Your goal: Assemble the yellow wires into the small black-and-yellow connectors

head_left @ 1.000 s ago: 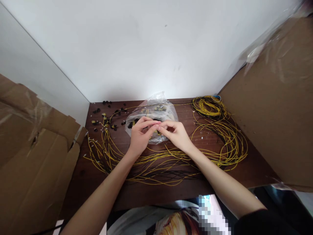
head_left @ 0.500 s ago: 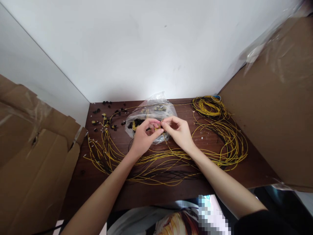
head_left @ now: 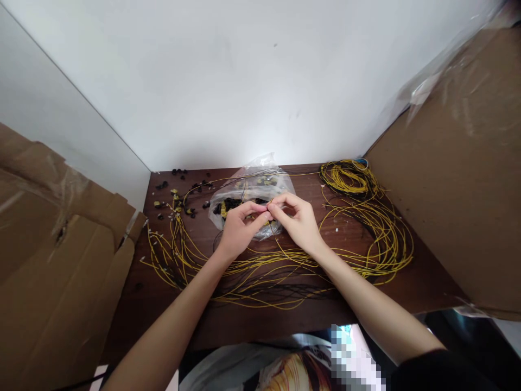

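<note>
My left hand (head_left: 243, 225) and my right hand (head_left: 296, 220) meet fingertip to fingertip above a clear plastic bag (head_left: 268, 163). Both are closed in a pinch. A thin yellow and black wire (head_left: 278, 242) runs up from the table into the pinched fingers; its end is hidden there. Any small part at that end is too covered to make out. Inside the bag lie black and yellow connector pieces (head_left: 228, 204). Below my hands a long bundle of yellow and black wires (head_left: 260, 264) stretches across the brown table (head_left: 260, 325).
A coil of wire (head_left: 345, 179) lies at the back right. Loose black caps (head_left: 161, 185) and yellow connectors (head_left: 158, 205) are scattered at the back left. Cardboard (head_left: 459, 179) walls the right side, with more cardboard (head_left: 77, 266) at left. A white wall (head_left: 252, 81) rises behind.
My left fingers have closed in a little toward my right fingertips. The wire stays between the hands, and the things on the table lie as before.
</note>
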Demonstrator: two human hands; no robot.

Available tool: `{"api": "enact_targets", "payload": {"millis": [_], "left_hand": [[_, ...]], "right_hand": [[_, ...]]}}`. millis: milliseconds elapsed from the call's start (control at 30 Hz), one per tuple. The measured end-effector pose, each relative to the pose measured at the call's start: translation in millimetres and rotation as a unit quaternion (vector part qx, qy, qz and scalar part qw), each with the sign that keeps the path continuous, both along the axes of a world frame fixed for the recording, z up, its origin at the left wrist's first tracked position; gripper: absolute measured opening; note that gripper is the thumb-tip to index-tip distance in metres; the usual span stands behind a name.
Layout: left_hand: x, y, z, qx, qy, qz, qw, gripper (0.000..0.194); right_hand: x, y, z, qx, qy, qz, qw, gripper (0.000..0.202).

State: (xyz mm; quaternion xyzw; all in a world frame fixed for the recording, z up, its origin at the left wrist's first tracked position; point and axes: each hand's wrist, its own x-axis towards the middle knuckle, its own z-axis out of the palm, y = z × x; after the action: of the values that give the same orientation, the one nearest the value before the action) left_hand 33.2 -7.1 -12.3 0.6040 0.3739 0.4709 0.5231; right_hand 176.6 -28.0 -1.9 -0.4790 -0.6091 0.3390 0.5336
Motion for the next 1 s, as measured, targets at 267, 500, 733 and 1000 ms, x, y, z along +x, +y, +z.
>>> {"api": "enact_targets", "payload": {"millis": [267,500,733,1000], "left_hand": [[0.0,0.7,-2.0,-0.008,0.005,-0.012,1.0,0.017],[-0.4,0.0,0.2,-0.007,0.011,-0.012,1.0,0.016],[0.1,1.4,-3.3,-0.01,0.013,-0.008,1.0,0.017],[-0.3,3.3,-6.1,-0.029,0.014,-0.009,0.999,0.017]], "right_hand": [[2.3,2.3,-2.1,-0.027,0.027,-0.005,0.999,0.02],[2.7,5.3,-5.6,-0.053,0.08,0.013,0.995,0.022],[1.1,6.1,-7.1,-0.051,0.054,0.015,0.997,0.022],[3.9,6.4,-6.4,-0.053,0.028,0.01,0.998,0.021]]}}
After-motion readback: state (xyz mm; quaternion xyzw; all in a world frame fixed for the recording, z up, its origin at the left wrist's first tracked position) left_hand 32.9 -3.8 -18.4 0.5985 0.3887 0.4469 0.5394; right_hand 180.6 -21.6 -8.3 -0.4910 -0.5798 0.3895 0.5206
